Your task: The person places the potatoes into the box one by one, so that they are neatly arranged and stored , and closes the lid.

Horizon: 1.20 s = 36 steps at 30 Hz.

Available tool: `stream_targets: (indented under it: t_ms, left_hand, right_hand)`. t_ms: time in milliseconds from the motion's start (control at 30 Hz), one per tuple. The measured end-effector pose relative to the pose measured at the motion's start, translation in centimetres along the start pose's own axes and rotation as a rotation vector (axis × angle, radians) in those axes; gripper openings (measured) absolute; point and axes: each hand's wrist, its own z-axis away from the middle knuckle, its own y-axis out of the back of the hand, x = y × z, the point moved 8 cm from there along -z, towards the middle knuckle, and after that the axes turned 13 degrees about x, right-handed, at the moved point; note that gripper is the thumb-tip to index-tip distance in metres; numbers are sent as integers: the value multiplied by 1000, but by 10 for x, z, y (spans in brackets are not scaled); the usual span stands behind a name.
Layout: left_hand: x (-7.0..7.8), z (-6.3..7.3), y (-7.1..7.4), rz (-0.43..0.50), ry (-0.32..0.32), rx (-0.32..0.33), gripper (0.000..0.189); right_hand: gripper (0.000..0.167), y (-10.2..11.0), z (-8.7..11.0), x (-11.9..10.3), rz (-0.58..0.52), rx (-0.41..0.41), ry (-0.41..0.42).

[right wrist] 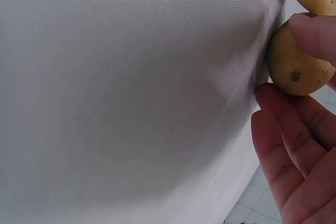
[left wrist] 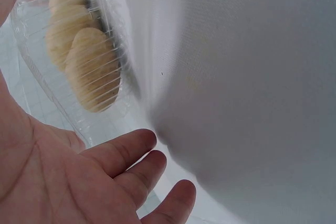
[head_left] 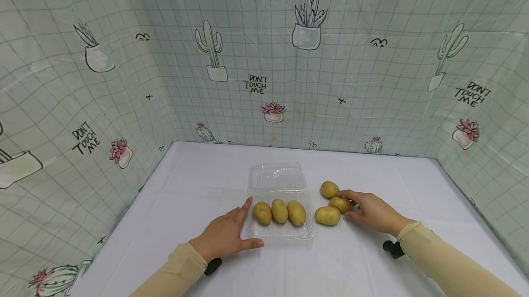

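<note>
From my station, head view: a clear plastic container sits on the white-covered bench, its lid folded back on the far side. Inside I count three potatoes, side by side in a row. Just right of the container lie three more, close together: a far potato, a near potato, and between them, slightly further right, a middle potato. The right hand has that middle potato between thumb and fingers; the right wrist view shows the thumb across its upper side and fingers against its lower side. I cannot tell whether it bears on the bench. The left hand is spread wide and holds nothing, index fingertip at the container's left edge and thumb by its front edge; actual contact I cannot confirm. In the left wrist view I see potatoes through the container's ribbed wall. Both arms wear pale yellow sleeves, with a black device under each wrist. Behind the bench, I note a gridded, cactus-print cloth.
</note>
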Motion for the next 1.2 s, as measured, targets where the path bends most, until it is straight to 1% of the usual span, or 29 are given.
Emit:
stream_targets:
  t_ms: [400, 600, 767, 1000, 1200]
  left_hand:
    - [0, 0, 0, -10, -1, -6, 112]
    - [1, 0, 0, -6, -3, -6, 111]
    - [0, 0, 0, -11, 4, -13, 112]
    - [0, 0, -1, -8, 3, -8, 111]
    - [-2, 0, -3, -14, -2, -4, 112]
  right_hand:
    - [54, 1, -2, -5, -13, 28, 30]
    - [55, 1, 1, -5, -14, 20, 29]
    - [55, 3, 0, -8, -33, 19, 51]
    - [56, 0, 0, -9, -11, -37, 49]
    - [55, 0, 3, -9, 6, -39, 42]
